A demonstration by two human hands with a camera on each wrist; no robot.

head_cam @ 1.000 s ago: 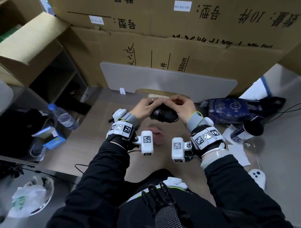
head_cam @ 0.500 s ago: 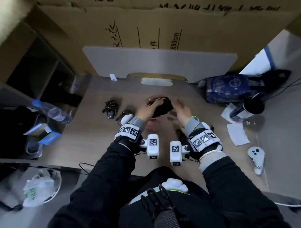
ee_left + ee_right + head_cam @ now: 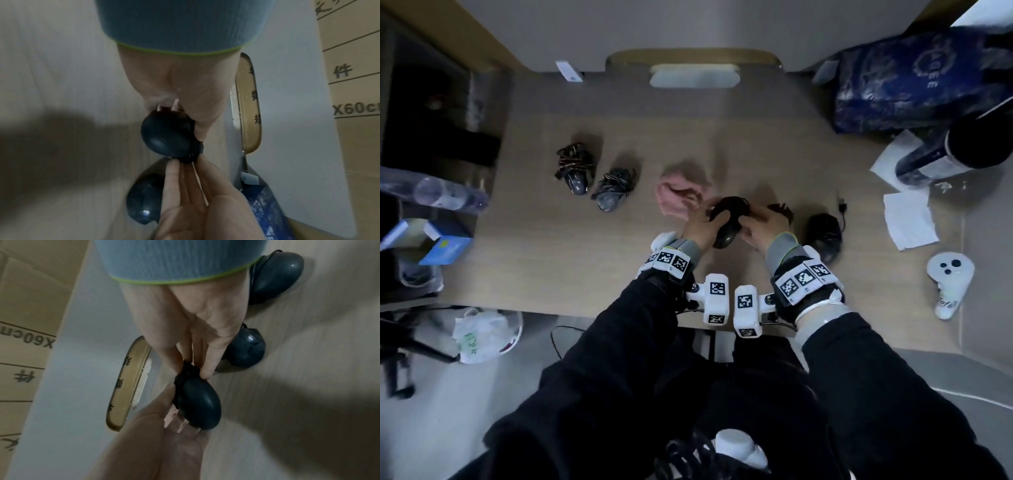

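A black computer mouse (image 3: pixel 726 226) with its cable wound round its front end hangs just above the wooden desk (image 3: pixel 551 260). My left hand (image 3: pixel 714 214) grips its body from the left, fingers curled round it. From the right, my right hand (image 3: pixel 753 219) pinches the wound cable end. The left wrist view shows the mouse (image 3: pixel 166 134) under my left thumb, with the right hand's fingers (image 3: pixel 176 178) at the coil. In the right wrist view my right thumb and fingers close on the coil (image 3: pixel 186 371) of the mouse (image 3: pixel 197 404).
Two mice (image 3: pixel 575 171) (image 3: pixel 613 192) with bundled cables lie at the left, a pink cloth (image 3: pixel 678 192) beside them. Two more black mice (image 3: pixel 825 236) (image 3: pixel 244 350) sit near my right wrist. A blue bag (image 3: pixel 914 78), bottle (image 3: pixel 945 150), tissues (image 3: pixel 909 219) and white controller (image 3: pixel 948 277) crowd the right.
Both hands have come down and toward me with the mouse. My right hand, open beside it half a second ago, now pinches the cable end. The head view has tilted down.
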